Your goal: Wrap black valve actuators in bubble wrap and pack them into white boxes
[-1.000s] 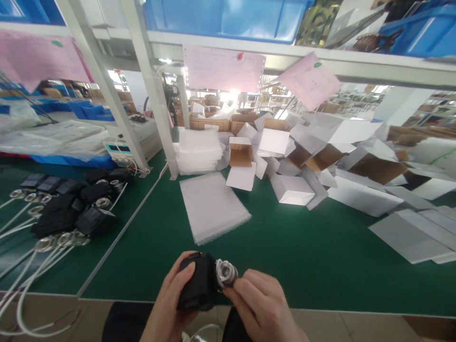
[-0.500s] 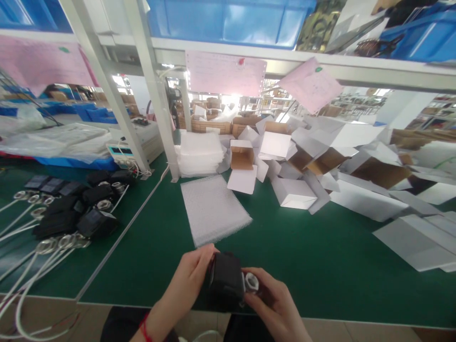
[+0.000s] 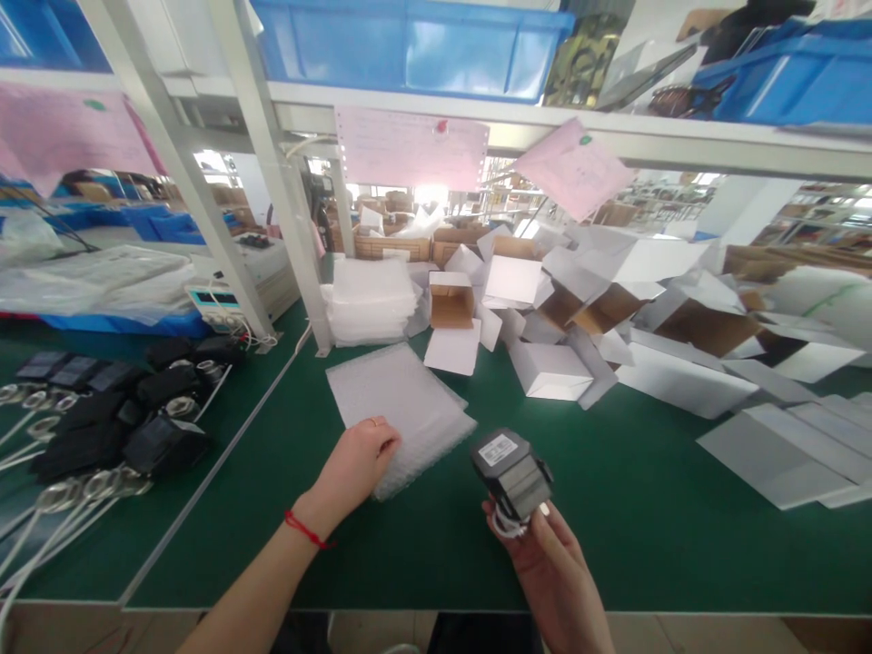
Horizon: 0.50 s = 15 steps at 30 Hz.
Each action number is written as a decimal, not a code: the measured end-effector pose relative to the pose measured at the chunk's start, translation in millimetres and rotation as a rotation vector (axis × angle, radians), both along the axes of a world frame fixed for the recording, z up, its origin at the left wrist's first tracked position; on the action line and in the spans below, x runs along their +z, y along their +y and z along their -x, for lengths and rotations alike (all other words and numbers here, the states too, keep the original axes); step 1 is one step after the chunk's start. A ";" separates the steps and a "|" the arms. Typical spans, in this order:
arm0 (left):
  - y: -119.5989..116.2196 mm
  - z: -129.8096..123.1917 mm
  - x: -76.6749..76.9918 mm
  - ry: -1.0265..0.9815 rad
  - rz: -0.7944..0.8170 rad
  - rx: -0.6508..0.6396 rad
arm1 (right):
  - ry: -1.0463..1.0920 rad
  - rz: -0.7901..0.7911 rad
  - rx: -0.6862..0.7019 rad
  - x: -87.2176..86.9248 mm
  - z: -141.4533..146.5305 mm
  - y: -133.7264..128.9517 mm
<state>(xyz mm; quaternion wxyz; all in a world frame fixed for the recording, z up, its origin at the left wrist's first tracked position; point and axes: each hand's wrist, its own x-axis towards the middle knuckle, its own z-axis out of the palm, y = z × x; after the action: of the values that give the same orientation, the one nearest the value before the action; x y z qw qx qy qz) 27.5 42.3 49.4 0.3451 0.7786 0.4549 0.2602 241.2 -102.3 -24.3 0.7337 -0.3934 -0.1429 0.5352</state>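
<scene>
My right hand (image 3: 545, 554) grips a black device (image 3: 514, 472) by its lower end, where a metal fitting and white cable show. A white label faces up on the device, which is raised over the green table (image 3: 647, 527). My left hand (image 3: 361, 459), with a red string at the wrist, has its fingers bent together on the bubble wrap sheets (image 3: 401, 400). Those sheets lie slightly fanned on the table. Whether the fingertips pinch the wrap's edge is hard to make out, though they touch it.
Several black devices with white cables (image 3: 109, 409) lie at the left. Behind the wrap are stacked white foam sheets (image 3: 371, 300) and an open small box (image 3: 450, 304). White boxes (image 3: 551, 368) crowd the right back. A metal post (image 3: 279, 182) rises at the left.
The black device has moved up and right in my right hand and turned so its label shows. My left hand has let go of it and moved onto the bubble wrap, whose sheets have shifted apart.
</scene>
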 end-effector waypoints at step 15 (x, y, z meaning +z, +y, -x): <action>-67.6 -10.0 -18.4 -0.115 0.178 0.131 | -1.379 -0.235 -0.171 -5.0 9.6 -24.8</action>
<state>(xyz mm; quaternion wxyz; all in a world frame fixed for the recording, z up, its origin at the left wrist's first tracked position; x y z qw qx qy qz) 37.4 -25.3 31.0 0.4208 0.6974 0.5055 0.2848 231.6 -127.2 -29.3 0.5531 -0.5710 -0.6007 0.0851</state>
